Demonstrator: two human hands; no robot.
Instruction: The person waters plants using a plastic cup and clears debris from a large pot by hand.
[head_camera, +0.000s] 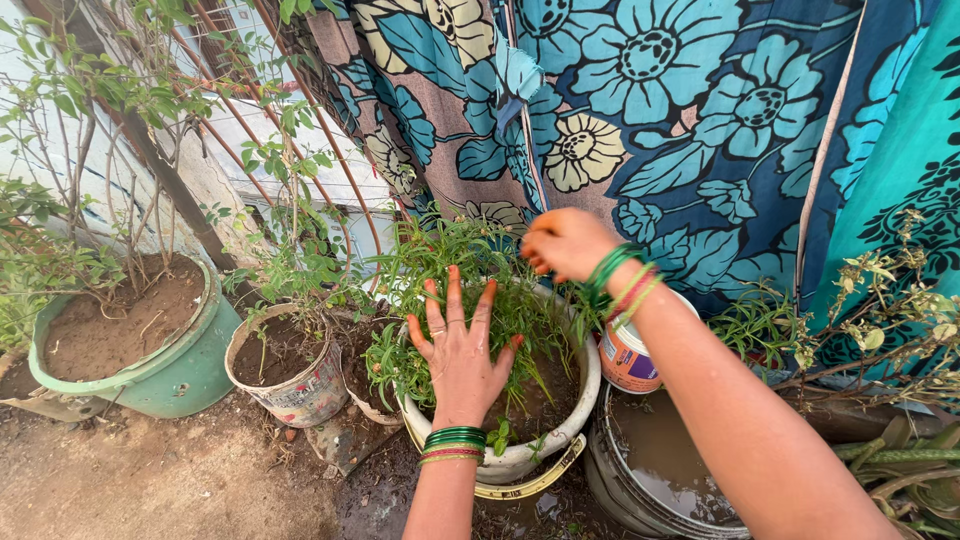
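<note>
My left hand (460, 345) lies flat with fingers spread on the thin green leaves of a bushy plant (440, 265) growing in a white pot (520, 458). My right hand (566, 243) hovers over the far right side of the same plant, fingers curled down among the stems; whether it grips any stem is hidden. Both wrists carry green and red bangles. Dark wet soil shows in the pot under the leaves.
A green tub (175, 378) with soil and a bare shrub stands at left, a small white bucket (300, 395) with soil beside it. A bucket of muddy water (650, 490) and a painted can (625, 360) sit at right. Flowered blue cloth (680, 110) hangs behind.
</note>
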